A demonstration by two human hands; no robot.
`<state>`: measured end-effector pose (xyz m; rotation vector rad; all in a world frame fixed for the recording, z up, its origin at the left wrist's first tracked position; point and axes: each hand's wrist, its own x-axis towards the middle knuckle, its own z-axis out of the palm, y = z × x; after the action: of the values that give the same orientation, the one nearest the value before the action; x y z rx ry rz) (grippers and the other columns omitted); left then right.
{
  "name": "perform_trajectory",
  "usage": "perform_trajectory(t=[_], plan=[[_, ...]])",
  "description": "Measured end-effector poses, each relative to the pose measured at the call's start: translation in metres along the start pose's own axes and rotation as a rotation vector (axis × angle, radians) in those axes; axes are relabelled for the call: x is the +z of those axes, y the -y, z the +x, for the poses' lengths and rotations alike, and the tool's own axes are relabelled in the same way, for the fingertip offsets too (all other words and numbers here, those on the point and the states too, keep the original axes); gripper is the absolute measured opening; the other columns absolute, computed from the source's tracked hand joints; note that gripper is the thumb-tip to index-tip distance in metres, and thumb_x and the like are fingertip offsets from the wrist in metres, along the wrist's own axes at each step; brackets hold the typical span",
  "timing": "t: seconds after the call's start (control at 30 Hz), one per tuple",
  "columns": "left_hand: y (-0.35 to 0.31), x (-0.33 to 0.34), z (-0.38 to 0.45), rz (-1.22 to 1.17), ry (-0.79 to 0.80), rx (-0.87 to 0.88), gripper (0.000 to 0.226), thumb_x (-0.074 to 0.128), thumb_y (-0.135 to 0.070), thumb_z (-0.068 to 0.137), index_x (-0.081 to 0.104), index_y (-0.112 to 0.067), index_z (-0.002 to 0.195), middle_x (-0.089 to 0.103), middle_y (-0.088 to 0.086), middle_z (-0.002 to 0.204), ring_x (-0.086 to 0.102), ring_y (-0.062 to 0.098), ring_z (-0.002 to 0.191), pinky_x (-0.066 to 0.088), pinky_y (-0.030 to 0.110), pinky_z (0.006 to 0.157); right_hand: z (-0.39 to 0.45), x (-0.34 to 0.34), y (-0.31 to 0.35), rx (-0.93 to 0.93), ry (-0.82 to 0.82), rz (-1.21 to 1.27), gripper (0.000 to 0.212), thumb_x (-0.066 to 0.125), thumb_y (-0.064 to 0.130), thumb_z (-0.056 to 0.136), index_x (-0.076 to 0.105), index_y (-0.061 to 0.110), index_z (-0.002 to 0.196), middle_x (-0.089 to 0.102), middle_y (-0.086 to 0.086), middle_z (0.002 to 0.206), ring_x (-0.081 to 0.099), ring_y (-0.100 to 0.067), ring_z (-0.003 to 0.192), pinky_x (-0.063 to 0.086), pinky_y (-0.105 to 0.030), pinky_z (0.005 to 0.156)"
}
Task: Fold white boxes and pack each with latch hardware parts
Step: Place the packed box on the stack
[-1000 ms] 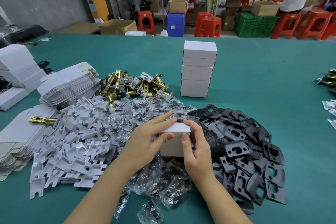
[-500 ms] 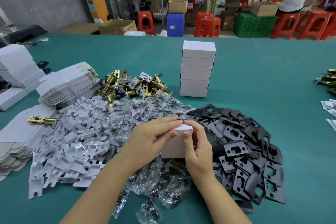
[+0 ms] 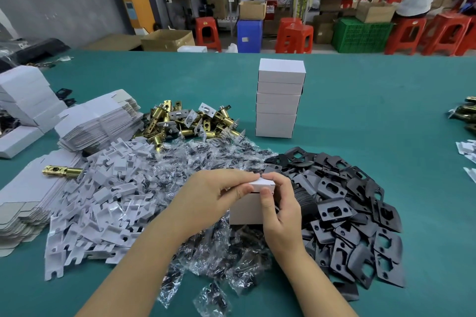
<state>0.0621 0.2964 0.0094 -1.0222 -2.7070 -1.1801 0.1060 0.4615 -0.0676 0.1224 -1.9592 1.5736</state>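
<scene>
Right, both hands are on a small white box [image 3: 247, 207] over the bagged screws [image 3: 195, 167]: the left hand [image 3: 208, 199] pinches its lid from the left, the right hand [image 3: 282, 210] curls round its right end, thumb on the front. Black strike plates [image 3: 355, 216] heap up to the right, white card inserts [image 3: 103, 201] to the left, brass latches [image 3: 185, 123] beyond them. A stack of closed boxes [image 3: 279, 100] stands further back on the green bench [image 3: 373, 110]. Flat box blanks [image 3: 98, 121] lie far left. Behind: red stools [image 3: 295, 38], a green crate [image 3: 360, 35], cardboard cartons.
</scene>
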Motion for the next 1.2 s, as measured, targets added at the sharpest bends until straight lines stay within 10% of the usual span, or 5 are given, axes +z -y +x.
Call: perform_trajectory(t=[0.57, 1.2], plan=[[0.003, -0.009, -0.006, -0.124, 0.045, -0.116, 0.030, 0.059, -0.029, 0.102, 0.068, -0.041, 0.128, 0.070, -0.032, 0.110, 0.066, 0.000, 0.094, 0.048, 0.011, 0.074, -0.001, 0.000, -0.002, 0.082, -0.006, 0.008, 0.021, 0.043, 0.049, 0.099, 0.053, 0.040, 0.115, 0.062, 0.023, 0.109, 0.064, -0.006, 0.089, 0.047, -0.012, 0.061], [-0.005, -0.007, -0.006, 0.036, 0.000, 0.028, 0.034, 0.064, -0.013, 0.099, 0.071, -0.028, 0.129, 0.068, -0.021, 0.124, 0.064, -0.004, 0.109, 0.052, 0.016, 0.091, -0.002, -0.001, -0.002, 0.073, 0.005, -0.001, 0.026, 0.043, 0.044, 0.101, 0.055, 0.038, 0.123, 0.067, 0.014, 0.108, 0.065, -0.009, 0.089, 0.047, -0.014, 0.070]])
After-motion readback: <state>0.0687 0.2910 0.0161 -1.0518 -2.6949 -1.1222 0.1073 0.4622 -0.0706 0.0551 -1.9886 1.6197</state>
